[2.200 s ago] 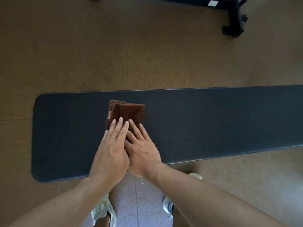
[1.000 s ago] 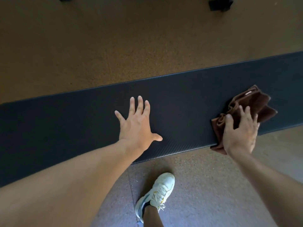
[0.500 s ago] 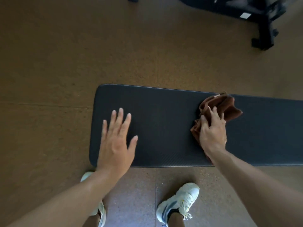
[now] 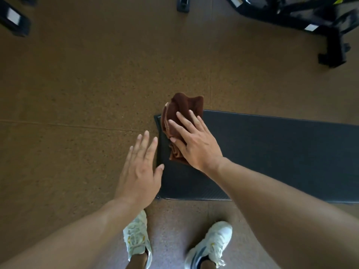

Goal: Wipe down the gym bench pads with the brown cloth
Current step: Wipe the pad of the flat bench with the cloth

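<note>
Brown cloth lies bunched on the bench pad's left end, overhanging its far corner. The right hand presses it flat-fingered; the left hand, fingers straight and holding nothing, hovers just beside that end.

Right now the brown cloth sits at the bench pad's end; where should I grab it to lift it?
Grip the bunched far part of the brown cloth, which overhangs the bench pad corner. Come from above and the pad's end: the folds stand proud there, while the right hand lies flat over the rest.
</note>
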{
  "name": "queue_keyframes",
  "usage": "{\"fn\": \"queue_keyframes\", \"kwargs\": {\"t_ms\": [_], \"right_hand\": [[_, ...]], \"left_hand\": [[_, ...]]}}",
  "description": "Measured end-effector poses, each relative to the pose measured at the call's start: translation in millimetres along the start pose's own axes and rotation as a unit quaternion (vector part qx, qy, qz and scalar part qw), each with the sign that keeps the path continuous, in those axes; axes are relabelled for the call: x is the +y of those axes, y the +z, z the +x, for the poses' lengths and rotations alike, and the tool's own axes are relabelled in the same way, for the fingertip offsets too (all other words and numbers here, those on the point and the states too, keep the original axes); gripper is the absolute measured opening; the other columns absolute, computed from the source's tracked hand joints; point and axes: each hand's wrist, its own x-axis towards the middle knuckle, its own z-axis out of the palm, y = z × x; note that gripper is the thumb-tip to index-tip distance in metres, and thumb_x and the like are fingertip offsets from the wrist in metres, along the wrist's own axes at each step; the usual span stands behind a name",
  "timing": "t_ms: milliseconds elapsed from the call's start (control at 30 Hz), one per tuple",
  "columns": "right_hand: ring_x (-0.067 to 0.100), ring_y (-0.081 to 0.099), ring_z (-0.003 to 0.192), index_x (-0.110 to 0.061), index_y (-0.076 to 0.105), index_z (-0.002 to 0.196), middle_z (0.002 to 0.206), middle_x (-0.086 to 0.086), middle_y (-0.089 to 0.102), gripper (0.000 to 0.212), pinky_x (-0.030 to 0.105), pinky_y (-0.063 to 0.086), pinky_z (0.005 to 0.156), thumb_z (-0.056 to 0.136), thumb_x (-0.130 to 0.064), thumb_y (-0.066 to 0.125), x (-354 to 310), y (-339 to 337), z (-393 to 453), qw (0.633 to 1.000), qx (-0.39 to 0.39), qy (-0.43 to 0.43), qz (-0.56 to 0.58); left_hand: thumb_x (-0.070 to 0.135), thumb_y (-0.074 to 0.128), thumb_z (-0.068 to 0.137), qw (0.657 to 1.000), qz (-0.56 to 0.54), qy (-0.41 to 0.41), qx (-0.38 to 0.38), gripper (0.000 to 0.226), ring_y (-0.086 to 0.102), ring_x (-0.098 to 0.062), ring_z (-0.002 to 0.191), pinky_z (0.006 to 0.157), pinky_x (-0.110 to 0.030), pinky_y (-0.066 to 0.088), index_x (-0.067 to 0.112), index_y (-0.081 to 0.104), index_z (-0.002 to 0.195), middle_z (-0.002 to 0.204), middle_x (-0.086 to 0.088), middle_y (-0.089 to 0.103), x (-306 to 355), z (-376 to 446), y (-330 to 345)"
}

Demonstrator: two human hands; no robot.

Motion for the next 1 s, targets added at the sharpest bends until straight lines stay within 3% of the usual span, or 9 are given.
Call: {"fn": "queue_keyframes", "kwargs": {"t_ms": [133, 267, 433, 600, 800, 1000], "right_hand": [[0.022, 0.001, 0.163, -0.027, 0.028, 0.165, 0.174, -0.003, 0.02, 0.055, 0.044, 0.007, 0.132, 0.112, -0.043, 0.031, 12.3, -3.9, -7.2, 1.0, -0.01, 0.02, 0.002], [0.019, -0.007, 0.163, -0.026, 0.018, 0.167, 0.176, -0.007, 0.009, 0.057, 0.042, -0.001, 0.132, 0.112, -0.036, 0.03, 48.5, -17.5, -15.0, 0.999, -0.02, 0.035, 0.011], [0.014, -0.01, 0.162, -0.029, 0.017, 0.167, 0.176, -0.009, 0.006, 0.055, 0.039, -0.005, 0.132, 0.114, -0.039, 0.028, 128.9, -36.3, -48.3, 0.987, 0.014, 0.145, 0.062], [0.012, -0.008, 0.162, -0.033, 0.019, 0.167, 0.175, -0.013, 0.007, 0.055, 0.038, -0.005, 0.132, 0.114, -0.043, 0.028, 227.1, -55.8, -115.4, 0.967, 0.029, 0.24, 0.08], [0.023, 0.002, 0.163, -0.027, 0.023, 0.166, 0.176, -0.005, 0.012, 0.062, 0.045, 0.003, 0.132, 0.11, -0.051, 0.032, 312.4, -72.4, -236.9, 0.872, 0.08, 0.468, 0.114], [0.022, 0.0, 0.162, -0.028, 0.024, 0.166, 0.176, -0.007, 0.01, 0.066, 0.048, 0.002, 0.132, 0.107, -0.054, 0.041, 259.1, -41.0, -263.2, 0.795, 0.151, 0.562, 0.172]], "left_hand": [[0.032, 0.062, 0.097, 0.996, 0.049, 0.063, -0.042, 0.077, -0.013, -0.014, 0.156, 0.126, -0.037, -0.002, 0.022, 0.02, 0.16, 0.17, -0.001, -0.006, 46.0, 10.7, 16.1], [0.038, 0.06, 0.096, 0.984, 0.144, 0.08, -0.062, 0.089, -0.013, -0.019, 0.156, 0.128, -0.046, -0.001, 0.014, 0.004, 0.162, 0.17, -0.005, -0.006, 98.7, 23.1, 37.3], [0.039, 0.051, 0.101, 0.967, 0.183, 0.147, -0.1, 0.086, -0.021, -0.018, 0.154, 0.128, -0.044, -0.004, 0.019, -0.006, 0.161, 0.168, -0.002, -0.015, 165.4, 38.9, 64.9], [0.037, 0.052, 0.101, 0.974, 0.158, 0.114, -0.117, 0.084, -0.017, -0.019, 0.155, 0.128, -0.041, -0.005, 0.017, -0.003, 0.162, 0.17, -0.004, -0.011, 218.3, 38.9, 99.5], [0.037, 0.05, 0.103, 0.986, 0.102, 0.082, -0.107, 0.081, -0.018, -0.018, 0.155, 0.128, -0.04, -0.003, 0.019, -0.003, 0.161, 0.17, -0.002, -0.011, 240.1, 22.2, 119.3], [0.043, 0.042, 0.104, 0.993, 0.057, 0.081, -0.066, 0.07, -0.013, -0.017, 0.155, 0.128, -0.04, -0.004, 0.018, 0.014, 0.162, 0.17, -0.001, -0.001, 196.5, 3.9, 124.2]]}}
